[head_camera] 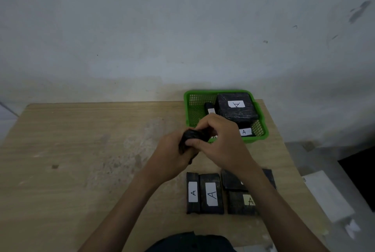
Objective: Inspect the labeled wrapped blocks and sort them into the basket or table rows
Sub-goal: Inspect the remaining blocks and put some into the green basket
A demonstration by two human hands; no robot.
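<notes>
Black wrapped blocks [211, 193] labelled A lie in rows at the near edge of the wooden table [91, 150]. Above them, left hand [172, 154] and right hand [219, 140] both grip one held block [192, 137], fingers curled round it. Beyond, the green basket [261, 117] contains further labelled blocks [236, 107].

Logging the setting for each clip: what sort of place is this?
Probably a bare workroom set up for sorting: a worn wooden table against a scuffed blank wall, a green basket and labelled black wrapped blocks.
</notes>
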